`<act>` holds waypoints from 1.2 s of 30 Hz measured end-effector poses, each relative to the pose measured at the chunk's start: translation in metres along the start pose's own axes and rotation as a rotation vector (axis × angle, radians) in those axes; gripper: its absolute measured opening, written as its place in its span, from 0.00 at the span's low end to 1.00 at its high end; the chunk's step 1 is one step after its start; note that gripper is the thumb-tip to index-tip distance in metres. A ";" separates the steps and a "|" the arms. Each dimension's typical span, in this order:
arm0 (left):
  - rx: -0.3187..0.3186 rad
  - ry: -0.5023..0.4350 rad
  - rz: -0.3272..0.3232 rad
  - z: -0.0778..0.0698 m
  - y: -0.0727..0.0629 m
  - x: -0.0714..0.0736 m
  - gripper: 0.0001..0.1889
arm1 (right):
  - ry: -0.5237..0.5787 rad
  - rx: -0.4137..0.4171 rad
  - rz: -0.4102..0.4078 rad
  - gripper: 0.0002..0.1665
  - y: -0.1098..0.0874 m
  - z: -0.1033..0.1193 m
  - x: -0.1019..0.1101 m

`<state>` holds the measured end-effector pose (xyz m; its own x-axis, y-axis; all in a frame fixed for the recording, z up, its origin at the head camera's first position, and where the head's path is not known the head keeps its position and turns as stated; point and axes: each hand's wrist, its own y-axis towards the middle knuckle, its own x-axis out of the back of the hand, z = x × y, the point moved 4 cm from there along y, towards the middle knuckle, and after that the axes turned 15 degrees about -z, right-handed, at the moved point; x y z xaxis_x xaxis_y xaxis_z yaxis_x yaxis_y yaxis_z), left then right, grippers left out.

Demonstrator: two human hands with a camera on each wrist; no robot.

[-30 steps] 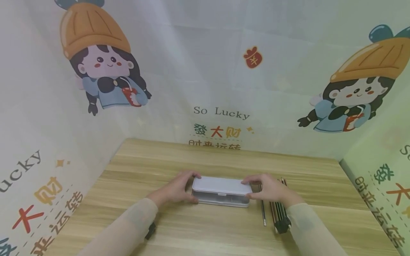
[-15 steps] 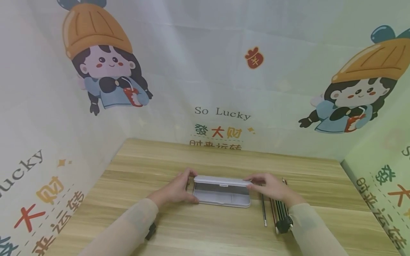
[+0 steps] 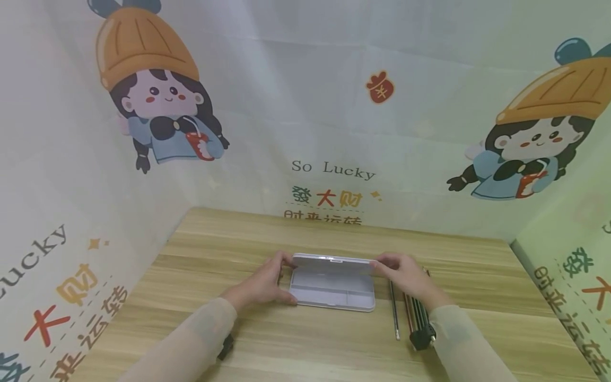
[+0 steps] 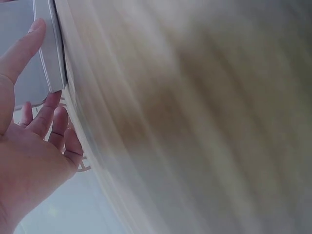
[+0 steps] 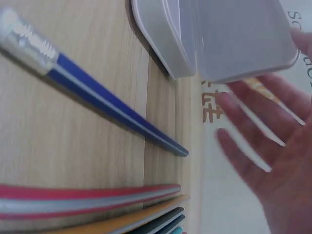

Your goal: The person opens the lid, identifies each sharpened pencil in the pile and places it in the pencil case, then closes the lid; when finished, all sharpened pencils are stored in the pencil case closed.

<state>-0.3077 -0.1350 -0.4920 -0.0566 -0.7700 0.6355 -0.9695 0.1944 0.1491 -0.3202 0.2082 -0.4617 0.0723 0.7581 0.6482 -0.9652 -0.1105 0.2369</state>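
A white pencil case [image 3: 312, 300] lies on the table with its lid [image 3: 329, 263] raised and tilted back. Divided compartments show inside, with nothing in them. My left hand [image 3: 264, 281] holds the case's left end, thumb at the front corner and fingers toward the back. In the left wrist view, that thumb [image 4: 31, 41] lies along the case's side wall. My right hand [image 3: 406, 276] grips the lid's right end by its edge. The right wrist view shows the thumb on the lid and the other fingers spread behind it.
Right of the case lies a blue pencil [image 3: 394, 313] with a white eraser end. Beside it, partly under the right forearm, are several pencils [image 3: 418, 314] with a black object [image 3: 422, 338] at their near end. Another black object [image 3: 226, 347] shows by the left sleeve.
The lid has swung up and back from nearly closed, uncovering the compartments. My right hand has risen and moved slightly back with it. The left hand stays on the case's left end.
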 end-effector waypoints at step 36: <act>-0.074 0.115 0.055 -0.009 0.008 -0.003 0.45 | 0.081 0.213 -0.165 0.29 0.020 0.000 -0.003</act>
<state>-0.3136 -0.1257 -0.4863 -0.0774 -0.6830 0.7263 -0.9452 0.2819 0.1644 -0.3394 0.2036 -0.4594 0.1955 0.8248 0.5306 -0.8669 -0.1076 0.4868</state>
